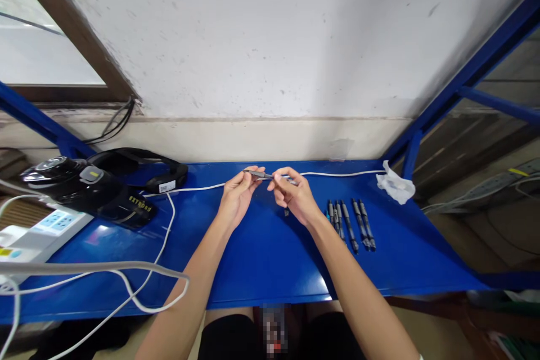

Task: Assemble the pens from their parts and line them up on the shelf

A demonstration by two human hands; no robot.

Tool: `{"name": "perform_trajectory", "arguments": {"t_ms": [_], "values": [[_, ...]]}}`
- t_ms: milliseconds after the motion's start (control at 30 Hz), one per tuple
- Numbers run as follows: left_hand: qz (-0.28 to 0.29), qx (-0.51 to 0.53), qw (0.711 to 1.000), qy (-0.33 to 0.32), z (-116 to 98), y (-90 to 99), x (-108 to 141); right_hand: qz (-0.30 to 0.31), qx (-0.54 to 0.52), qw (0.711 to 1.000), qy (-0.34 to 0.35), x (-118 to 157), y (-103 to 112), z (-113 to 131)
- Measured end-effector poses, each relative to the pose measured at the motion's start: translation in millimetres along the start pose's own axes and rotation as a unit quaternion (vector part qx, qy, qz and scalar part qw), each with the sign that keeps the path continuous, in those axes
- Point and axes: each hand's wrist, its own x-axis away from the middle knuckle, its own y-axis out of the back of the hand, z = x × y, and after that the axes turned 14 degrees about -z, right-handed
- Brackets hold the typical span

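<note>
I see the left hand (237, 196) pinching one end of a slim grey pen (258, 174) between thumb and fingers, while the right hand (295, 192) grips the other end, so it lies crosswise between the two, above the blue tabletop (261, 259). I cannot make out the part under the right hand's fingers. Just below that hand I notice a small piece (286, 212) too blurred to name. To its right, several dark pens (349, 226) lie side by side, and beyond them I spot a crumpled white sheet (395, 184). Well to the left of the left hand I find black headphones (179, 171), then a black bottle (105, 197) with yellow lettering and a white power strip (54, 228)
</note>
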Motion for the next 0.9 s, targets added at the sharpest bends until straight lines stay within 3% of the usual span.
{"name": "perform_trajectory", "arguments": {"t_ms": [133,200,333,533,700,833,900], "values": [[0.043,-0.071,0.997,0.003,0.9,-0.3,1.9,-0.125,-0.054,0.988,0.08,-8.8,3.8,8.2],[0.056,-0.153,0.986,-0.033,3.0,-1.0,2.8,-0.154,-0.076,0.98,0.098,-11.5,5.8,14.2],[0.108,-0.303,0.934,-0.155,12.9,-3.7,6.8,-0.124,-0.11,0.98,0.113,-1.6,13.3,35.7],[0.21,-0.394,0.861,-0.245,31.6,-0.3,9.2,-0.146,-0.144,0.972,0.116,56.1,41.3,68.3],[0.217,-0.422,0.842,-0.257,37.6,6.7,5.2,-0.196,-0.27,0.935,0.118,100.2,70.1,78.8],[0.222,-0.533,0.762,-0.292,36.9,7.2,6.0,-0.201,-0.363,0.905,0.095,118.0,85.5,84.9],[0.215,-0.562,0.737,-0.307,36.6,6.2,7.2,-0.202,-0.386,0.896,0.091,123.0,90.7,87.0]]}}
